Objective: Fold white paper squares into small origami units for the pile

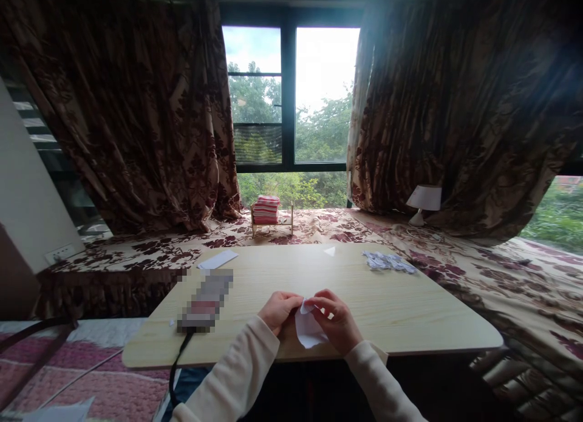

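"Where's the paper (310, 334)?"

"At the table's (364, 313) near edge, between the left hand (276, 313) and the right hand (336, 319)."

"How is it gripped?"

"Both hands pinch its upper part, thumb against fingers, with hardly any gap. The right hand covers one side of it, and the left fingertips are partly hidden."

"And around them?"

"A heap of scraps (389, 263) at the table's far right, too jumbled to count. On the table's left, a blurred-out object (204, 302) I can't identify; its cord (175, 364) drops past the near edge."
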Demonstrator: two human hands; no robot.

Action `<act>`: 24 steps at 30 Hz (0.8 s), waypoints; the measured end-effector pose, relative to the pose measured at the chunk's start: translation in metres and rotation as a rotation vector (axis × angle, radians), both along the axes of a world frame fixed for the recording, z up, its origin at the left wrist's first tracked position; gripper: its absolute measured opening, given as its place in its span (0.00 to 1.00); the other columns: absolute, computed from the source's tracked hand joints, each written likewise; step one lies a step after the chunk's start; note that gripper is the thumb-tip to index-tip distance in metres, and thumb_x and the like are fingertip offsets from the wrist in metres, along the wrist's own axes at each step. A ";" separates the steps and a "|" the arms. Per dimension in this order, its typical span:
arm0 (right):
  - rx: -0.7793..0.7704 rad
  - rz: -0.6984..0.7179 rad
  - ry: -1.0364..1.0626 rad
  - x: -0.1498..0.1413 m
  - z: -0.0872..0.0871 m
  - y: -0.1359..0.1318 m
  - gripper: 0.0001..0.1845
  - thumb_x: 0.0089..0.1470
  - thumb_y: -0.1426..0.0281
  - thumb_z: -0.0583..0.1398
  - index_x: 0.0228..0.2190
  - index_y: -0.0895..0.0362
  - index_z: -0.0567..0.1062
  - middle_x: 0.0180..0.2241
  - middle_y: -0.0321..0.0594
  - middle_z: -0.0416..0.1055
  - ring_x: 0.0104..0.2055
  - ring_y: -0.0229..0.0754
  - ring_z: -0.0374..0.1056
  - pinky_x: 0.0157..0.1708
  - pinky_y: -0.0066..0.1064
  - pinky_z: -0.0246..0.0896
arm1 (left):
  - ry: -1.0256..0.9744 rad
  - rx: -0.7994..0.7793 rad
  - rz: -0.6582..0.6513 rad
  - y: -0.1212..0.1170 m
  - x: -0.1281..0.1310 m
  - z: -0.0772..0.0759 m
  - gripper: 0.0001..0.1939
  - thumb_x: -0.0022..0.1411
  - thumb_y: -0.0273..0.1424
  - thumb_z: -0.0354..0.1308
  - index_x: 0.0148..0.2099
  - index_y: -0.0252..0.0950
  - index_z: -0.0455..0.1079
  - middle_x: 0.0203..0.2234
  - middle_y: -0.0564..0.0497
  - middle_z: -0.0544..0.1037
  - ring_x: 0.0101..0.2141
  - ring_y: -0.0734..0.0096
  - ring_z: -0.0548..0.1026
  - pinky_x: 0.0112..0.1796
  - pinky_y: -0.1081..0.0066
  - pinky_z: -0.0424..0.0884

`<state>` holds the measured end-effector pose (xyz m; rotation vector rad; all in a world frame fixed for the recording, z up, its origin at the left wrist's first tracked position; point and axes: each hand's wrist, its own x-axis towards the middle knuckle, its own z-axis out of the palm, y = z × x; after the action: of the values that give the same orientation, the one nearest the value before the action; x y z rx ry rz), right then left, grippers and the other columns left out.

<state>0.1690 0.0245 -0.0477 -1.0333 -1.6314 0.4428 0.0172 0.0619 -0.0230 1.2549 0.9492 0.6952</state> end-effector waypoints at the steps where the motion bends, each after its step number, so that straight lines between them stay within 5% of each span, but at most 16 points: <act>1: 0.000 -0.004 -0.005 0.000 0.000 0.000 0.13 0.48 0.75 0.57 0.33 0.51 0.80 0.31 0.39 0.70 0.32 0.40 0.66 0.25 0.27 0.62 | -0.012 0.001 -0.005 0.000 0.000 0.000 0.16 0.63 0.35 0.54 0.51 0.34 0.65 0.47 0.46 0.71 0.42 0.63 0.72 0.41 0.59 0.72; 24: -0.001 0.001 -0.067 -0.002 -0.001 0.002 0.16 0.48 0.76 0.56 0.36 0.50 0.79 0.32 0.40 0.70 0.32 0.41 0.67 0.26 0.28 0.63 | -0.149 0.098 -0.097 -0.007 -0.005 0.003 0.15 0.63 0.35 0.54 0.49 0.33 0.66 0.44 0.47 0.72 0.39 0.65 0.73 0.38 0.62 0.72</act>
<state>0.1674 0.0263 -0.0486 -1.0583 -1.6914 0.4138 0.0122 0.0552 -0.0200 1.3068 0.7347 0.7545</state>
